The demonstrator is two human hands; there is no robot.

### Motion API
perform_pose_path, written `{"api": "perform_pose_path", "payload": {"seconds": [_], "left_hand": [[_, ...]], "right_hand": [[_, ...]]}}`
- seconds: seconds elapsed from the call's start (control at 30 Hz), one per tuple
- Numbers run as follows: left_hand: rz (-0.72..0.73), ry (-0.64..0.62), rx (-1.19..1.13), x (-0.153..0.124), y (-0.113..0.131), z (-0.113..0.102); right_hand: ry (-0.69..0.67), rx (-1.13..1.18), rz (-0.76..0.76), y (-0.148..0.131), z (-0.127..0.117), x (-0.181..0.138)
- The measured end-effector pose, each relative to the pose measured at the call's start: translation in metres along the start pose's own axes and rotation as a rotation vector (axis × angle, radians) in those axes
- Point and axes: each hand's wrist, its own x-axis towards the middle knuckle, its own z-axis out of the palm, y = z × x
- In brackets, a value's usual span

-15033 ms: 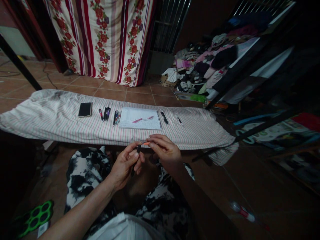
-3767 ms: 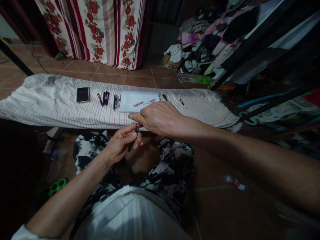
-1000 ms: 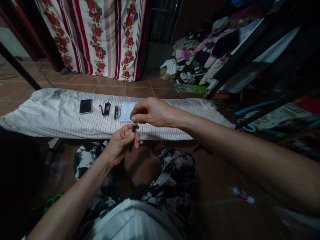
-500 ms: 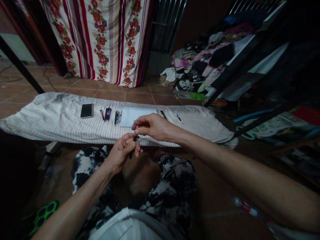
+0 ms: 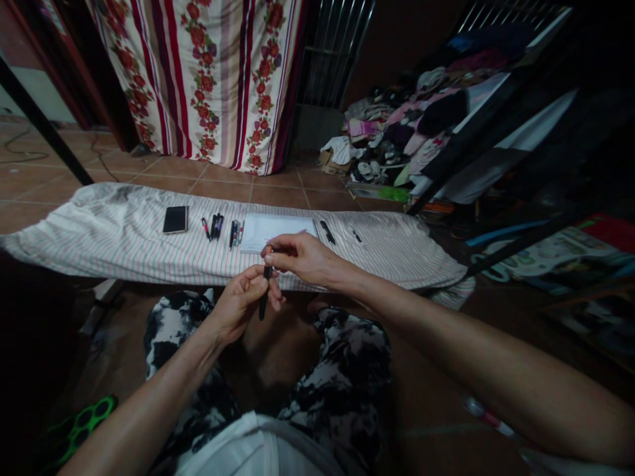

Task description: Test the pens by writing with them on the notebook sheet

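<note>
My left hand (image 5: 243, 301) is closed round the barrel of a dark pen (image 5: 264, 297), held upright over my lap. My right hand (image 5: 300, 256) pinches the pen's top end from above; what sits under its fingertips is hidden. Just beyond both hands a striped cloth-covered board (image 5: 124, 238) carries a spiral notebook (image 5: 262, 228), a row of several pens (image 5: 221, 228), a black phone (image 5: 175, 219) and two more dark pens (image 5: 327, 232) to the right of the notebook.
A floral curtain (image 5: 218, 73) hangs behind the board. A heap of clothes (image 5: 397, 132) lies at the back right beside a dark metal frame (image 5: 496, 125). A green plastic object (image 5: 74, 426) and a small bottle (image 5: 489, 416) lie on the tiled floor.
My right hand came down from above the notebook onto the pen's top end. My left hand kept its hold on the pen and barely moved.
</note>
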Motion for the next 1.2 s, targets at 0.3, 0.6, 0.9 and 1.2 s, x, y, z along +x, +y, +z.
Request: {"api": "perform_pose_path", "payload": {"seconds": [0.3,0.6,0.9,1.2], "left_hand": [[-0.023,0.071,-0.228,0.012,0.018,-0.015],[0.032,0.204,-0.251,0.024,0.022,-0.011],[0.024,0.167,-0.285,0.030,0.019,-0.004],[-0.008,0.239,-0.287,0.031,0.024,-0.006]], "right_hand": [[0.231,0.272,0.182,0.010,0.015,-0.006],[0.324,0.475,0.360,0.021,0.030,-0.024],[0.138,0.780,0.395,0.013,0.042,-0.034],[0.098,0.879,0.358,0.007,0.042,-0.036]]}}
